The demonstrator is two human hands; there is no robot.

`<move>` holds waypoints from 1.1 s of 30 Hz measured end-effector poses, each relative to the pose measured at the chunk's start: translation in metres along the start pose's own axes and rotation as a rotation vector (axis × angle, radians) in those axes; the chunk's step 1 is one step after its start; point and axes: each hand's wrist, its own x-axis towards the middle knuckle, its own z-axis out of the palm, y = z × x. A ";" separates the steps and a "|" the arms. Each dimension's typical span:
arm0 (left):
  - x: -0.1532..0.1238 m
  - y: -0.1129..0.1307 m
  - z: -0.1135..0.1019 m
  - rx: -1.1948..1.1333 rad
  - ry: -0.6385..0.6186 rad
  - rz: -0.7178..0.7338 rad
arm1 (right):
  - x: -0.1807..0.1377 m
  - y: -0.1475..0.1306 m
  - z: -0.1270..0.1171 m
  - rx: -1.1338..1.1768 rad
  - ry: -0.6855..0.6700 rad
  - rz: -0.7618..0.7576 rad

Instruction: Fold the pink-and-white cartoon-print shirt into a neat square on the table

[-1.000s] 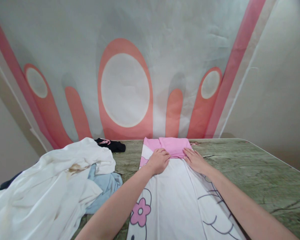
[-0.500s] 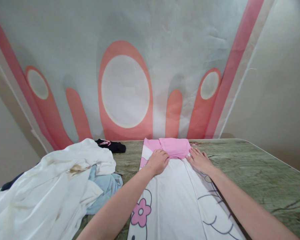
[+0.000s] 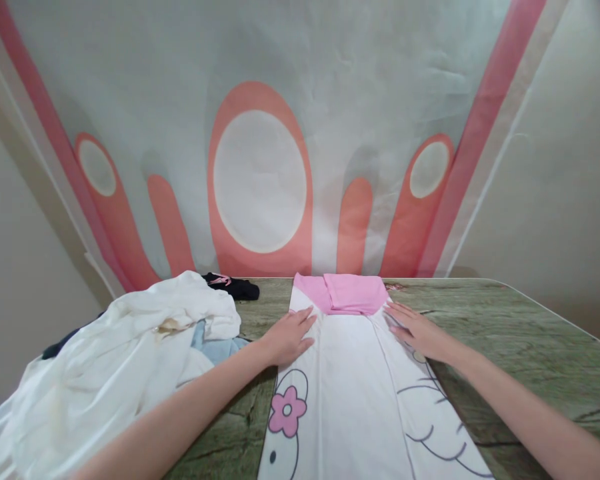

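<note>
White printed garment point(image 3: 357, 393) lies flat at lower centre of frame, its pink end point(image 3: 357, 293) layered at the far edge of the table point(image 3: 530, 333). I note both hands now wider apart than a moment ago: left hand point(image 3: 289, 335) out on the left border, fingers spread, right hand point(image 3: 420, 330) at the right border, fingers extended; neither pinches cloth, so I judge the fabric merely steadied, while a white cloth pile point(image 3: 130, 360) fills lower left.
</note>
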 end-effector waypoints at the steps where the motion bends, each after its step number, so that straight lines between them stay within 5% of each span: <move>1: -0.017 0.006 -0.002 -0.017 -0.035 0.003 | -0.013 -0.007 -0.004 0.035 0.000 -0.063; 9: -0.116 0.084 -0.028 -0.218 -0.226 0.142 | -0.118 -0.082 -0.020 0.114 -0.172 -0.164; 15: -0.149 0.094 -0.045 -0.258 -0.269 0.163 | -0.156 -0.092 -0.025 0.077 -0.227 -0.157; 23: -0.094 0.070 -0.028 -0.102 -0.169 -0.062 | -0.103 -0.078 -0.020 0.009 -0.083 -0.063; 33: -0.070 0.062 -0.006 -0.042 -0.129 -0.050 | -0.065 -0.065 -0.004 -0.019 -0.088 -0.089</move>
